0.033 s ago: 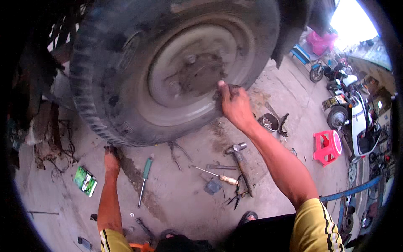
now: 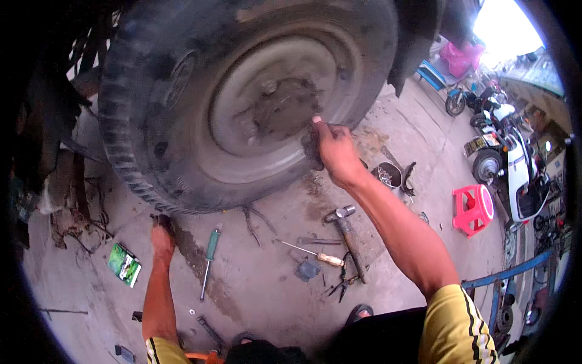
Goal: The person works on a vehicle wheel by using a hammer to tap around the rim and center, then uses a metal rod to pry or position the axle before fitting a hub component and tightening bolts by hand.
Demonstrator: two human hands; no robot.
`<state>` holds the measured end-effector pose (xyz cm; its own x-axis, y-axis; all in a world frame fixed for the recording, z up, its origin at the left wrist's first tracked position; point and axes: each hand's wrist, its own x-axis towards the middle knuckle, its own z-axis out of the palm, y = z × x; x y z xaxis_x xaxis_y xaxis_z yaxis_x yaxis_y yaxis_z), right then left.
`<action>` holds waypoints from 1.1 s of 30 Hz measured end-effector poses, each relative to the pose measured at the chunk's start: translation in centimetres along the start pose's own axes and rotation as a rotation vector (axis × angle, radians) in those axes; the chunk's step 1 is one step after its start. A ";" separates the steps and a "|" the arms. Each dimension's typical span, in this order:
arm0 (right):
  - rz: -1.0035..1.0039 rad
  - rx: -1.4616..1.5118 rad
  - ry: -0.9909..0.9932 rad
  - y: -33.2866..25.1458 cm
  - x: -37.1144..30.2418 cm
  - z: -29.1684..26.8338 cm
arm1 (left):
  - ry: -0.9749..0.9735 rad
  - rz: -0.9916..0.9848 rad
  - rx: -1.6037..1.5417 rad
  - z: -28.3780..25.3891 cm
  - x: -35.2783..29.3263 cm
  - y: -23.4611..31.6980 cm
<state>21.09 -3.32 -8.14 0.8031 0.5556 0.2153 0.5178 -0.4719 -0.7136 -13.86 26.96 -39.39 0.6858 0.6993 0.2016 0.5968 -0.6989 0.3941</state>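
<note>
A large dark tyre on a dusty steel wheel (image 2: pixel 251 164) stands in front of me, its hub (image 2: pixel 285 106) caked with dirt. At the wheel's lower right, my right hand (image 2: pixel 336 148) has its thumb pointing up toward the hub and its other fingers curled in. Something dark shows beside those fingers, and I cannot tell whether it is grease or a held thing. My left hand (image 2: pixel 162 236) reaches to the bottom left edge of the tyre (image 2: pixel 139 164). Its fingers are blackened and partly hidden there.
On the floor lie a green-handled screwdriver (image 2: pixel 211 258), a hammer (image 2: pixel 348 236), a wooden-handled screwdriver (image 2: pixel 324 259), pliers (image 2: pixel 342 288) and a green packet (image 2: pixel 124 264). A bowl of small metal parts (image 2: pixel 388 176), a pink stool (image 2: pixel 473 209) and parked motorbikes (image 2: pixel 518 170) are to the right.
The wheel appears slightly further left in my view. My right hand has shifted a little left with it, while my left hand sits marginally lower.
</note>
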 end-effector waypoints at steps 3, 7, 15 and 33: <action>0.076 0.143 -0.090 -1.6 -0.4 -0.4 | 0.022 0.029 -0.224 -6.3 -2.7 6.2; -0.363 -0.088 0.055 0.1 -0.7 0.4 | -0.064 0.007 -0.372 -10.7 -5.7 11.7; -0.242 -0.306 -0.735 -2.9 -6.5 1.3 | -0.238 -0.371 -1.298 -16.5 -7.3 25.8; -0.697 -0.216 -0.076 -0.7 -10.5 2.4 | -0.335 -0.356 -1.612 -14.8 -2.8 32.8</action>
<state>11.54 -7.17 -11.47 0.2478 0.8181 0.5190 0.9538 -0.1122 -0.2787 -2.36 4.36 -13.77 0.7988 0.5690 -0.1954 -0.1289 0.4791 0.8682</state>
